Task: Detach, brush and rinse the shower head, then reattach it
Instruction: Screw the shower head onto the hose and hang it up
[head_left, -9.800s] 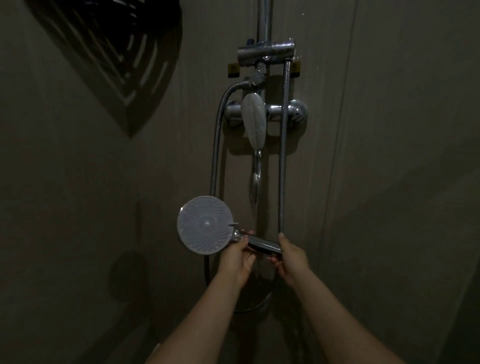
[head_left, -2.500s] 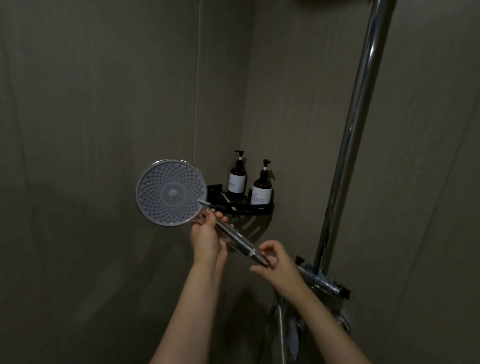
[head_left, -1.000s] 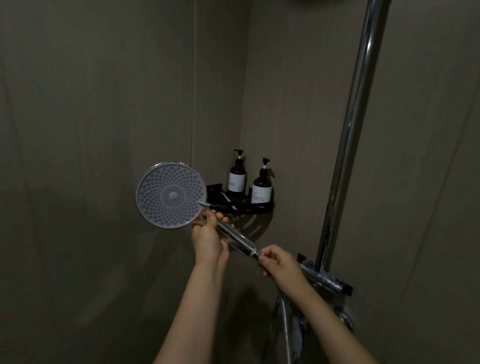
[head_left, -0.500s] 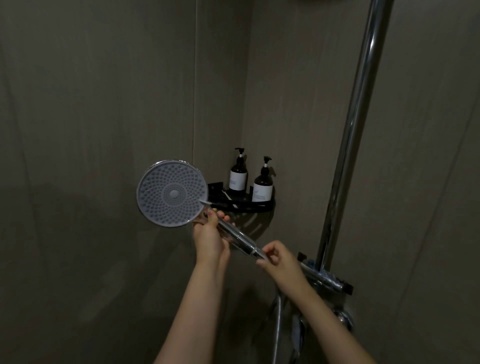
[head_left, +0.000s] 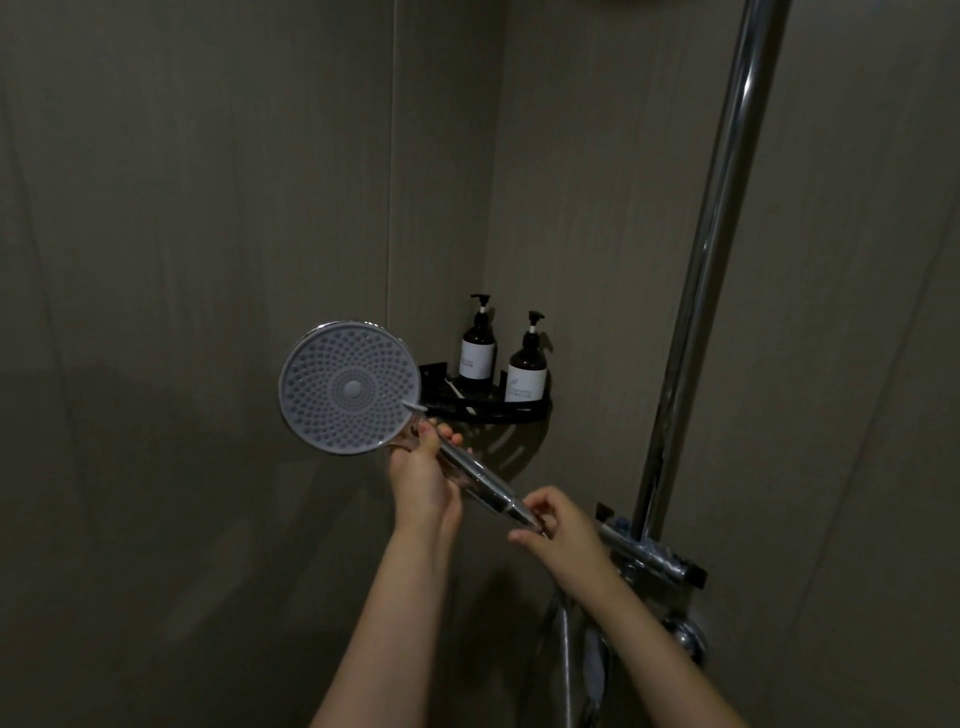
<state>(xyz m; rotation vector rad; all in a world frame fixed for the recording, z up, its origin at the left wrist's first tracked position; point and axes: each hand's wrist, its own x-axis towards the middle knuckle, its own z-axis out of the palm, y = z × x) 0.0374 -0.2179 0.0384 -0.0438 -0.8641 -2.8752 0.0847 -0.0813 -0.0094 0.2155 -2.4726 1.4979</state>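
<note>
Head view, dim shower corner.

Step in hand, judged: unscrewing the hose nut from the base of the shower head's handle. Done well by keeping the handle braced against turning, twisting only at the joint, holding the axis straight so the thread does not bind, and keeping the hose end supported once free. Wet chrome likely slippery; firm wrap advisable.

Left hand (head_left: 423, 480): fingers curled round the upper handle just below the disc, gripping the shower head.

Right hand (head_left: 558, 525): fingertips and thumb pinched round the lower end of the handle, at the joint; the nut itself hidden under the fingers.

Shower head (head_left: 350, 387): held in mid-air between both hands, in front of the wall corner, left of the rail. Round grey face turned toward the camera, rings of small nozzles about a central button, thin chrome rim. Handle partly clear, partly chrome, slanting down to the right. Any scale or dirt on the nozzles not discernible in this light.

Hose (head_left: 566, 660): ribbed metal, hanging below the right wrist; its meeting with the handle hidden.

Rail (head_left: 717, 249): chrome, upright, slightly tilted in view, with bracket (head_left: 652, 556) just beside the right hand.

Shelf (head_left: 488, 408): black corner type, behind the shower head, carrying two dark pump bottles (head_left: 478, 351).
</note>
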